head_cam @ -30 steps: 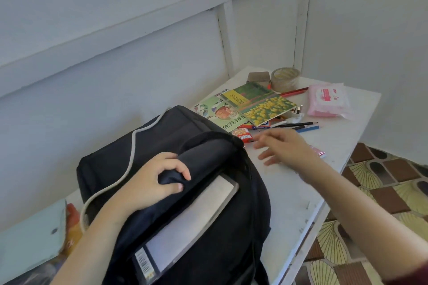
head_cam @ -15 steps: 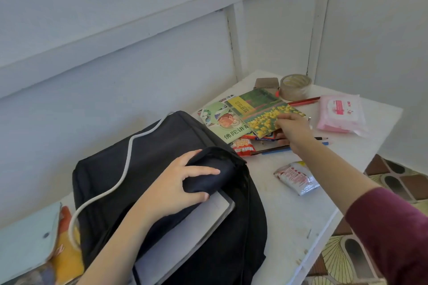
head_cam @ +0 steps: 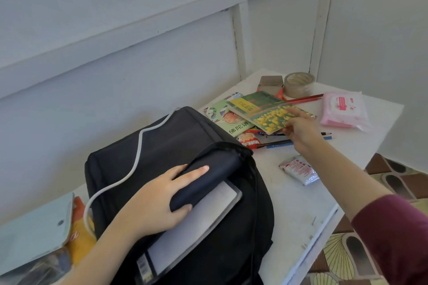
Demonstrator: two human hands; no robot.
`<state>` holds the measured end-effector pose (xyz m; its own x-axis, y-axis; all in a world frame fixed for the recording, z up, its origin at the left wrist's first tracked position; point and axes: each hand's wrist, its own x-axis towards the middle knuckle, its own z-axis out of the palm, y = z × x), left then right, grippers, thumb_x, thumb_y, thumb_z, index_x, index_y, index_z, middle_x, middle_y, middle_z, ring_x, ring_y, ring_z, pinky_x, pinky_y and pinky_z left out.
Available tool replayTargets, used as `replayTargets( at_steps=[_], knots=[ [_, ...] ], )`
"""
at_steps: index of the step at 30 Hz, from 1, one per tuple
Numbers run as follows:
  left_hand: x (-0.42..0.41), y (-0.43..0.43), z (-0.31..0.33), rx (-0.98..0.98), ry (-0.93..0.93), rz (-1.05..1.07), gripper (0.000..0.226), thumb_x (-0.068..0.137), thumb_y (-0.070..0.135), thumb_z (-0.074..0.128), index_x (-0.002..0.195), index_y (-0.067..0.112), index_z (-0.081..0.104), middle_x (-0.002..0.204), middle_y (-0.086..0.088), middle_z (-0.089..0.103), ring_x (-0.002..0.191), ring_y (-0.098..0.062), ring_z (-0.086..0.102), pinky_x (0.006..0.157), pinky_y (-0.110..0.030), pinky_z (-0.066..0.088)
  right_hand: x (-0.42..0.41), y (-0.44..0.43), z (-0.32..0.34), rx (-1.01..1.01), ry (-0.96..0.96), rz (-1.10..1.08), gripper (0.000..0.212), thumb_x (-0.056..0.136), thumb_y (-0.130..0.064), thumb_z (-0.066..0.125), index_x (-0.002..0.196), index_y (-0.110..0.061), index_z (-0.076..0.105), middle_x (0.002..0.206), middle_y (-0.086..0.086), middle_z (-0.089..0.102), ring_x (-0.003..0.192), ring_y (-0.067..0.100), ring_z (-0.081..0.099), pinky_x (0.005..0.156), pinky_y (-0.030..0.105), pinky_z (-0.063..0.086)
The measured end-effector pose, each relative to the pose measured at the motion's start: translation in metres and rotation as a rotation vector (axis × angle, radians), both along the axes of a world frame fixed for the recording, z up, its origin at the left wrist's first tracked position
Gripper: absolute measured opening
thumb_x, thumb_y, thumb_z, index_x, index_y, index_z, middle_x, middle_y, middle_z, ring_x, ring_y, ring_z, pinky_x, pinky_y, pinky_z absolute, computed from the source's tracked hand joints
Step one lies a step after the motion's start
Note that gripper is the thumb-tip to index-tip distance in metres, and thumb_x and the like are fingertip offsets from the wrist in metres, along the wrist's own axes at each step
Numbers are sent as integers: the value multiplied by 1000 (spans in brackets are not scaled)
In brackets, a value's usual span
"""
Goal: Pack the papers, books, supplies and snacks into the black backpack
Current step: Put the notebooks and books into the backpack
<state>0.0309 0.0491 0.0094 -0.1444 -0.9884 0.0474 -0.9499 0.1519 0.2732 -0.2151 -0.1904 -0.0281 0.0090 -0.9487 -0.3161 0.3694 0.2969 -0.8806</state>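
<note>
Black backpack (head_cam: 162,146) lying flat on white surface (head_cam: 301,203), mouth pointing toward me, long axis running away toward wall. I'm keeping left hand (head_cam: 157,201) wrapped around folded flap, holding opening apart; grey folder (head_cam: 196,222) showing inside. I'm stretching right arm forward, right hand (head_cam: 301,129) pinching near corner of yellow-flower book (head_cam: 268,113), thumb on cover. Book lying atop stack beyond backpack, long axis slanting left-far to right-near.
</note>
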Motion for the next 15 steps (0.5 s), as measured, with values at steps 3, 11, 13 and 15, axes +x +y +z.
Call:
replayTargets(
  at_steps=[3, 11, 13, 15],
  knots=[
    [9, 3, 4, 7, 91, 11, 78, 83, 24, 65, 134, 63, 20, 129, 28, 47, 117, 5, 47, 95, -13, 39, -6, 22, 5, 21, -146, 3, 47, 86, 15, 32, 126, 0, 51, 89, 9, 52, 68, 15, 50, 42, 16, 42],
    [34, -4, 20, 20, 431, 73, 67, 77, 15, 74, 124, 54, 48, 125, 39, 47, 118, 15, 44, 94, -4, 33, -34, 103, 8, -5, -355, 170, 47, 86, 7, 27, 114, -9, 61, 100, 6, 64, 70, 13, 66, 57, 22, 54],
    [38, -5, 25, 47, 499, 59, 63, 72, 27, 75, 123, 55, 50, 127, 31, 52, 120, 7, 47, 99, -14, 36, -41, 122, 7, -17, -343, 202, 45, 87, 5, 30, 108, -14, 65, 104, 4, 66, 79, 17, 67, 64, 26, 58],
    [44, -6, 31, 48, 543, 54, 62, 76, 18, 75, 119, 55, 51, 126, 28, 55, 118, 3, 51, 98, -14, 40, -46, 139, 7, -28, -317, 236, 41, 89, 1, 34, 102, -18, 68, 100, 4, 69, 75, 16, 69, 58, 24, 57]
  ],
)
